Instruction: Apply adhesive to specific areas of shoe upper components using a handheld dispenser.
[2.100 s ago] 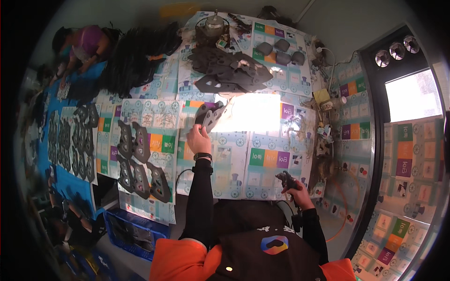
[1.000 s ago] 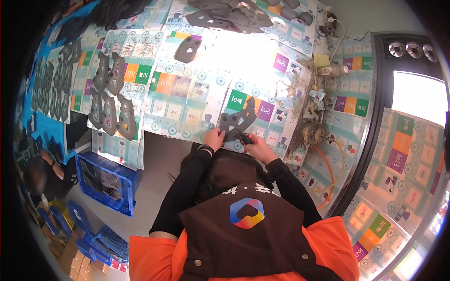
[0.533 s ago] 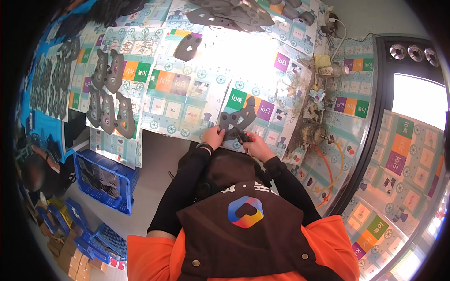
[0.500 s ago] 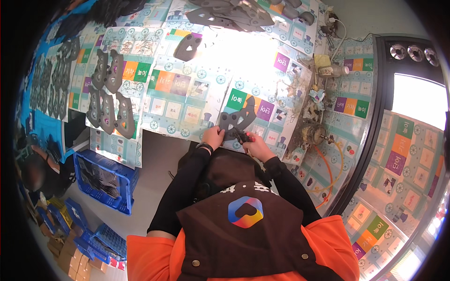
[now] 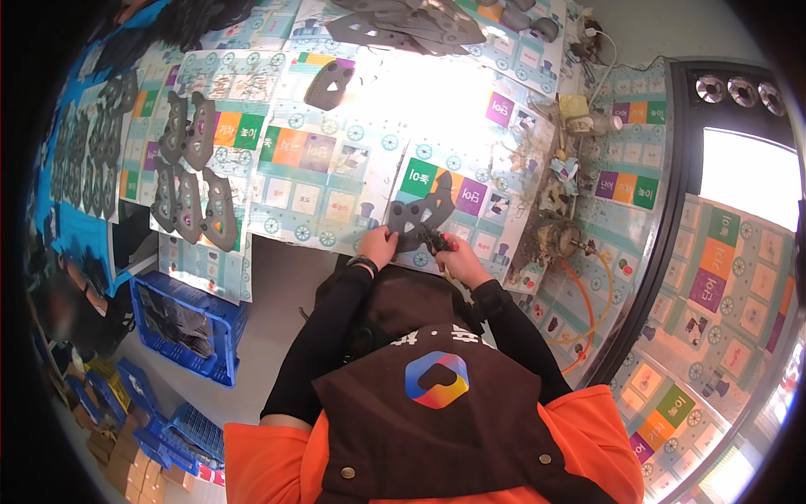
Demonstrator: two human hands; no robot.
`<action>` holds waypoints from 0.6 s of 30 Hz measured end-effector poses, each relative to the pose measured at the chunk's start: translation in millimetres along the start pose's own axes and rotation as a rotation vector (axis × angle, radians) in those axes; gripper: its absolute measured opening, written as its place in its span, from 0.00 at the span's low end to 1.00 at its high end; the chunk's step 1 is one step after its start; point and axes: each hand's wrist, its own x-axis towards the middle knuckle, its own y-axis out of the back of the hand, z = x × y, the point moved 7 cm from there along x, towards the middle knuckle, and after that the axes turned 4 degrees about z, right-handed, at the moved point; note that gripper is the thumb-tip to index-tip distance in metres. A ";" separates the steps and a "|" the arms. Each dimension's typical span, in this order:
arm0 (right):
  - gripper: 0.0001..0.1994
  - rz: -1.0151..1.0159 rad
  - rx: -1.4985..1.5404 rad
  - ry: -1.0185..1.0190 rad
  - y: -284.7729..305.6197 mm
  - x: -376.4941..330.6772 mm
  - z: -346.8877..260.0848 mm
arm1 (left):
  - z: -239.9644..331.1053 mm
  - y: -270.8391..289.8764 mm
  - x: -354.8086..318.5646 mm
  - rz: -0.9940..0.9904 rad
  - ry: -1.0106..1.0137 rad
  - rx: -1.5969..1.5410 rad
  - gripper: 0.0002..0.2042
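Observation:
A dark grey moulded piece point(image 5: 441, 200) with rounded triangular holes and a pointed far end lies on the sheet-covered table in front of me. My left hand point(image 5: 380, 245) pinches its near left corner. In my right hand point(image 5: 463, 263) is a small pair of hand cutters or pliers point(image 5: 437, 241) with red on the handles. Its dark jaws are at the near right edge of the piece; whether they bite into it is too small to tell.
Several similar grey pieces point(image 5: 199, 139) lie in rows at the left, with a heap point(image 5: 403, 25) at the back. One single piece point(image 5: 329, 86) lies farther off. A blue crate point(image 5: 231, 353) stands lower left, near another person point(image 5: 71, 294). An orange hose point(image 5: 592, 307) hangs at the right.
The view has shifted slightly. Both hands keep their hold on the grey piece and the red-handled tool, and the tool's jaws have moved only a little, if at all.

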 end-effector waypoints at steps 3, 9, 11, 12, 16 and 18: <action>0.07 0.023 -0.024 -0.012 6.3 -0.3 -2.4 | 3.6 0.4 0.0 -0.011 0.015 -0.039 0.16; 0.10 0.091 0.042 0.014 16.3 -0.4 0.1 | 10.2 5.0 -2.1 0.014 -0.008 -0.012 0.16; 0.10 0.114 0.037 0.008 20.6 2.1 5.1 | 10.0 4.3 -2.2 -0.007 0.004 -0.028 0.16; 0.10 0.134 0.033 0.002 23.1 3.2 7.2 | 9.9 4.3 -2.5 -0.007 0.004 -0.029 0.16; 0.10 0.161 0.032 0.015 30.5 6.1 9.9 | 7.7 1.9 -2.5 -0.026 0.027 -0.096 0.16; 0.11 0.174 0.060 -0.012 32.5 4.1 7.2 | 0.0 -2.6 -2.5 -0.071 0.092 -0.185 0.16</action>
